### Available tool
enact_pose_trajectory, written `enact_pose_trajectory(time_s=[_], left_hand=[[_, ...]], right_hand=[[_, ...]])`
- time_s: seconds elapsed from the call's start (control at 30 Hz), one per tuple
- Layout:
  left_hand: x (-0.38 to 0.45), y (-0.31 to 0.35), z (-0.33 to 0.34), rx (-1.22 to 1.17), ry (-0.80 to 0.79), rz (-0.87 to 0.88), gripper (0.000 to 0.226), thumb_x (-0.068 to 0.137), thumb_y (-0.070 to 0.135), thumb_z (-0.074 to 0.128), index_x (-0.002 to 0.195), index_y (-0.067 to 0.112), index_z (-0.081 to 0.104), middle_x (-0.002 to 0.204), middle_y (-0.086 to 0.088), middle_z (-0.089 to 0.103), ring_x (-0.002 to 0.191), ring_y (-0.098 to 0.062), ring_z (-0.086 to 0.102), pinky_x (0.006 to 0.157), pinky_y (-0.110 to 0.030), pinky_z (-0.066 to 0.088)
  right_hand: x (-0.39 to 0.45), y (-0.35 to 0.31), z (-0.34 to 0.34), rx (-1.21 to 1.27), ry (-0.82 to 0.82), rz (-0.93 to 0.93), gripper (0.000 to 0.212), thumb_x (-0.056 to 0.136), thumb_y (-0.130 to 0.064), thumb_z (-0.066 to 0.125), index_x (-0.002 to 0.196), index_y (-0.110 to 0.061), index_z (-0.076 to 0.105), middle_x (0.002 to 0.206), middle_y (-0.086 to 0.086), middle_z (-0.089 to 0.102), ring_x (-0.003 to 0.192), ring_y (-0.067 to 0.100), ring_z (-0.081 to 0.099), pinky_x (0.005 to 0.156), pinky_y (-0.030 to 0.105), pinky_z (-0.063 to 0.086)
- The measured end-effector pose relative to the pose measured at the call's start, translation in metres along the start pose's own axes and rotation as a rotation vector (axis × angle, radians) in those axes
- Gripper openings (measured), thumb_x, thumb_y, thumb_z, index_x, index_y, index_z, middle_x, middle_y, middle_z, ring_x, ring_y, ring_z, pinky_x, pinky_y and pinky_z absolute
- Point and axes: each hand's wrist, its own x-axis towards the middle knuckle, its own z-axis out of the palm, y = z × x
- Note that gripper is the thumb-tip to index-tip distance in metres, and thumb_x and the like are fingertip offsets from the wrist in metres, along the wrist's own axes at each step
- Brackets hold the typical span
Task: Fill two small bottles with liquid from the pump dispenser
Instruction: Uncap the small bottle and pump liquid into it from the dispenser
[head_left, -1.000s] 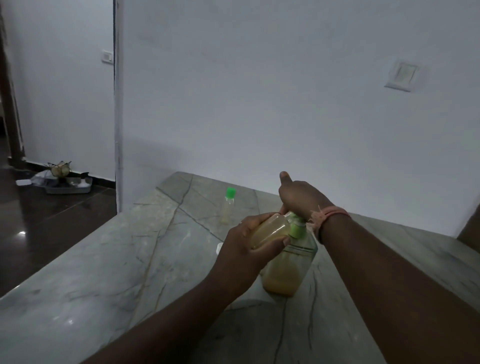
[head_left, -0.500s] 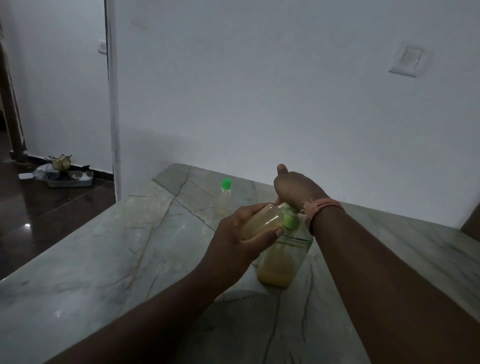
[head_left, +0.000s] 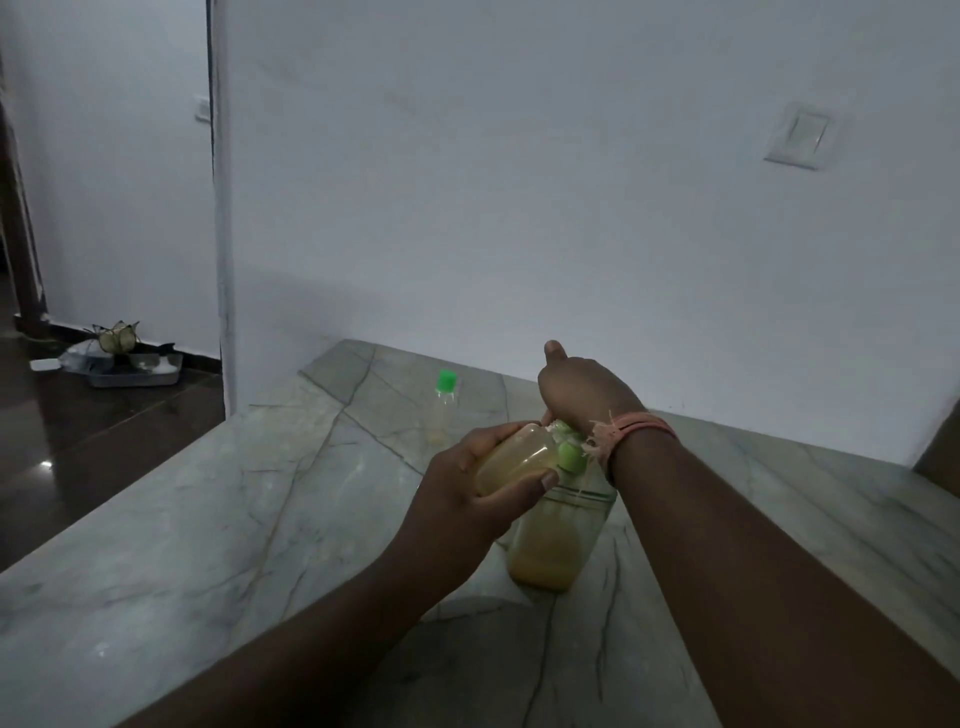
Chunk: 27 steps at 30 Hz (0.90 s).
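A clear pump dispenser (head_left: 558, 540), partly full of yellowish liquid and with a green pump top, stands on the marble counter (head_left: 208, 519). My right hand (head_left: 584, 392) rests on top of the pump head, thumb raised; whether it presses down I cannot tell. My left hand (head_left: 467, 499) grips a small bottle (head_left: 514, 457) of yellowish liquid, tilted, its mouth against the green nozzle. A second small bottle (head_left: 444, 405) with a green cap stands upright farther back on the counter, apart from both hands.
A white wall rises directly behind the counter, with a switch plate (head_left: 797, 136) high on the right. To the left, the counter drops to a dark floor, where a tray (head_left: 135, 369) of small items sits by the far wall.
The hands, tilted bottle and dispenser keep the same pose. Only the camera view has shifted slightly.
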Motion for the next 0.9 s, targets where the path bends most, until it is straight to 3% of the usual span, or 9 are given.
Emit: enact_pose_trajectory(time_s=[0.23, 0.37, 0.5, 0.63, 0.73, 0.9], left_hand=[[-0.0024, 0.0016, 0.0006, -0.002, 0.010, -0.008, 0.048, 0.085, 0.033, 0.078, 0.130, 0.027, 0.064, 0.105, 0.007, 0.071, 0.078, -0.008, 0.068, 0.057, -0.016, 0.050], [-0.0005, -0.0020, -0.0007, -0.017, 0.002, -0.013, 0.047, 0.084, 0.034, 0.080, 0.128, 0.028, 0.065, 0.104, 0.006, 0.071, 0.076, -0.008, 0.067, 0.057, -0.016, 0.050], [-0.0006, -0.0034, -0.0006, -0.037, -0.006, -0.019, 0.047, 0.085, 0.031, 0.079, 0.130, 0.027, 0.065, 0.105, 0.005, 0.072, 0.074, -0.007, 0.067, 0.056, -0.016, 0.050], [-0.0012, -0.0014, -0.0008, -0.028, -0.005, -0.018, 0.048, 0.085, 0.033, 0.079, 0.130, 0.028, 0.064, 0.106, 0.005, 0.072, 0.076, -0.008, 0.067, 0.057, -0.016, 0.050], [-0.0022, -0.0006, -0.0007, -0.020, -0.004, -0.016, 0.047, 0.085, 0.034, 0.079, 0.129, 0.029, 0.064, 0.106, 0.008, 0.071, 0.080, -0.009, 0.068, 0.057, -0.017, 0.051], [0.0006, -0.0026, -0.0006, -0.032, -0.001, -0.018, 0.046, 0.084, 0.032, 0.081, 0.128, 0.028, 0.066, 0.105, 0.005, 0.072, 0.077, -0.007, 0.069, 0.057, -0.017, 0.051]], right_hand=[[0.0008, -0.0024, -0.0038, -0.017, -0.055, 0.016, 0.054, 0.101, -0.027, 0.018, 0.152, -0.021, 0.035, 0.144, 0.015, 0.053, 0.132, 0.033, 0.048, 0.115, 0.045, 0.032], [0.0017, 0.0023, -0.0021, 0.044, 0.030, 0.042, 0.055, 0.100, -0.031, 0.018, 0.149, -0.027, 0.043, 0.136, 0.013, 0.060, 0.125, 0.032, 0.054, 0.110, 0.045, 0.037], [0.0039, 0.0003, 0.0013, 0.014, -0.002, 0.048, 0.058, 0.095, -0.023, 0.022, 0.152, -0.025, 0.033, 0.132, 0.013, 0.062, 0.123, 0.033, 0.054, 0.108, 0.046, 0.040], [-0.0010, -0.0008, -0.0023, 0.001, 0.010, 0.035, 0.054, 0.099, -0.028, 0.020, 0.148, -0.020, 0.043, 0.137, 0.014, 0.058, 0.127, 0.033, 0.051, 0.110, 0.046, 0.037], [0.0006, -0.0023, -0.0042, -0.023, -0.006, 0.025, 0.054, 0.100, -0.026, 0.020, 0.151, -0.022, 0.035, 0.139, 0.015, 0.056, 0.129, 0.034, 0.050, 0.111, 0.046, 0.037], [0.0046, 0.0021, 0.0004, 0.028, 0.028, 0.044, 0.057, 0.096, -0.027, 0.020, 0.150, -0.027, 0.037, 0.134, 0.012, 0.061, 0.123, 0.033, 0.054, 0.108, 0.047, 0.039]])
